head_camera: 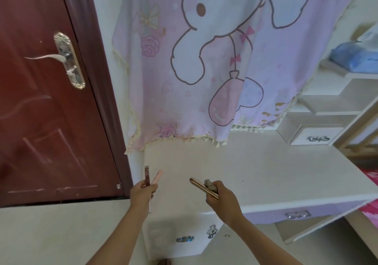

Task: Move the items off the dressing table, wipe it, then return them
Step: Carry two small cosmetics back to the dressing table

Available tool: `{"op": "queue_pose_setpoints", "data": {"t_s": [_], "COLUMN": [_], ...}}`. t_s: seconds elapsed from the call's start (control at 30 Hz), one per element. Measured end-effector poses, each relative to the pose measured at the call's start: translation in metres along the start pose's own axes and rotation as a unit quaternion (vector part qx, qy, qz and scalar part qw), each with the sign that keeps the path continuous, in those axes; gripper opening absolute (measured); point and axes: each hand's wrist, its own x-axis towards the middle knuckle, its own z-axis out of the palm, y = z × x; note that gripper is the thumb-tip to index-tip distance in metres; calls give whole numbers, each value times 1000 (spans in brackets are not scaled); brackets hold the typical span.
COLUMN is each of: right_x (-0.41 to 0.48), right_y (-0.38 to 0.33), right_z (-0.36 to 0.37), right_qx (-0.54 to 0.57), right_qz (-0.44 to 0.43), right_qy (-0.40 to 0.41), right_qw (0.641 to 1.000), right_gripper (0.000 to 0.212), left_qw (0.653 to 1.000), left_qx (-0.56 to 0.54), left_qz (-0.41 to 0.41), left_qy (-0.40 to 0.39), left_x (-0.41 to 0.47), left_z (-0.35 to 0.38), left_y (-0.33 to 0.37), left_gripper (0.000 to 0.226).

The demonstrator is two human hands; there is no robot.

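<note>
The red-brown door (41, 101) is seen at 9 o'clock. The pink cartoon cloth (204, 60) is hung at 12 o'clock, probably as a cover for whatever stands at the back of the table; what it hides cannot be told. The white dressing table (266, 172) fills the view from the centre to 4 o'clock, with a stepped shelf unit (327, 105) at 3 o'clock.

The left hand (143, 193), at 7 o'clock, is held over the table's near left corner. Its fingers are curled round two slim items, a dark red tube (146, 174) and a pink stick (156, 177). Both are gripped at the lower end and fan out towards 12 and 1 o'clock. Two are likely carried in one fist so that fewer trips are needed.

The right hand (221, 198), at 5 o'clock, is held above the table's near edge. A flat gold item (202, 188) is clamped in its curled fingers and points towards 10 o'clock. A small grey item (209, 184), too blurred to name, is pinned on top of it.

All four items are kept clear of the surface. They seem to be held by their ends so that each can be set down singly. Whether they are being taken off or brought back cannot be told. No wiping cloth is seen in either hand.
</note>
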Motion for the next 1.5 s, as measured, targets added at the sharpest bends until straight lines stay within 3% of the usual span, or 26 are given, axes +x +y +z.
{"op": "queue_pose_setpoints", "data": {"t_s": [0.13,0.3,0.57,0.8,1.0,1.2,1.37,1.5], "right_x": [59,103,139,169,182,196,208,215], "right_y": [-19,-31,-34,-38,-34,-36,-42,-48], "right_z": [1,16,27,36,44,62,79,88], "right_qx": [-46,-8,46,35,-6,-25,-96,-150], "right_qz": [-3,56,78,61,48,38,14,-16], "right_qy": [4,49,64,22,-12,-1,-44,-80], "right_qw": [999,997,994,997,999,999,994,985], "right_gripper": [17,17,17,14,20,20,29,35], "left_qw": [999,998,990,907,849,851,874,870], "left_qx": [2,47,136,421,524,519,469,467], "left_qz": [-38,-32,5,18,55,77,129,153], "left_qy": [2,6,40,28,47,33,-11,-32], "left_x": [60,106,134,136,134,131,126,122], "left_z": [21,41,71,80,88,86,68,59], "left_y": [26,45,51,57,51,50,40,36], "left_gripper": [17,6,28,29,28,33,42,46]}}
